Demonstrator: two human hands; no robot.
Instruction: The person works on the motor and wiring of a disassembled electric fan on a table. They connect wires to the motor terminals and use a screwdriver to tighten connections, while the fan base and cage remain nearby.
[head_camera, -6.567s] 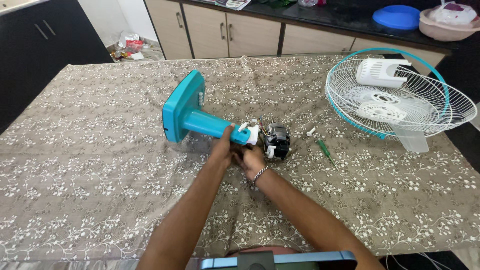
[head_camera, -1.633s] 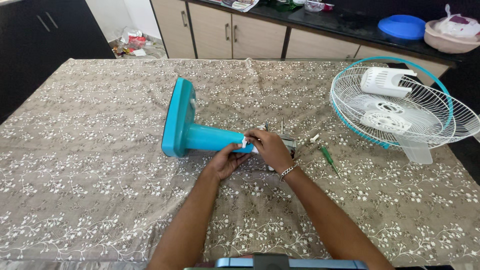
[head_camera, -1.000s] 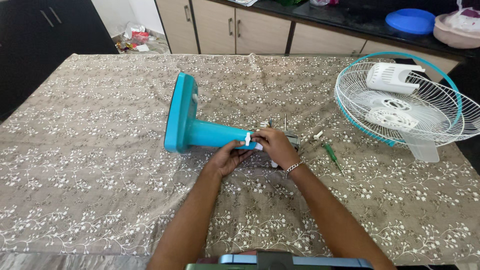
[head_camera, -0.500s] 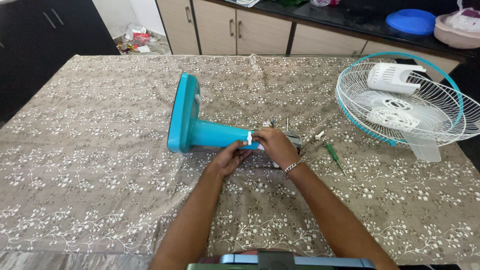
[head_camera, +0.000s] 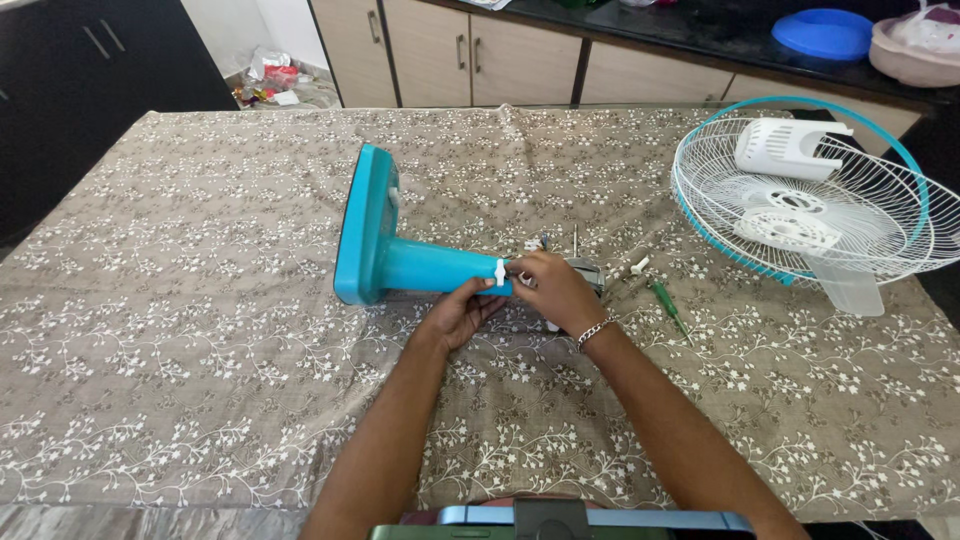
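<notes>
Landmark: the teal fan stand (head_camera: 400, 262) lies on its side near the middle of the table (head_camera: 180, 330); its flat base faces left, its neck points right.
Left hand: your left hand (head_camera: 462, 312) cups the neck of the stand from below, fingers curled closed around it.
Right hand: your right hand (head_camera: 552, 290) sits at the right end of the neck, fingers pinched together at a small white knob (head_camera: 500, 272); it covers most of the dark motor (head_camera: 586, 272) there; a bracelet (head_camera: 594, 330) sits on the wrist.
Surface: a grey-brown cloth with white flower sprigs covers the whole table under the stand.
Right of the stand: a green-handled screwdriver (head_camera: 668, 306) lies just past the motor; a few small loose parts (head_camera: 634, 268) lie beside it; farther right, well apart, rests a white wire fan guard (head_camera: 800, 205) with a teal rim, a white motor cover (head_camera: 788, 148) lying in it.
Room behind the stand: beige cabinet doors (head_camera: 520, 60) under a dark counter; a blue lid (head_camera: 822, 32) and a pinkish bowl (head_camera: 905, 55) on top; dark cupboards (head_camera: 90, 80) at far left.
</notes>
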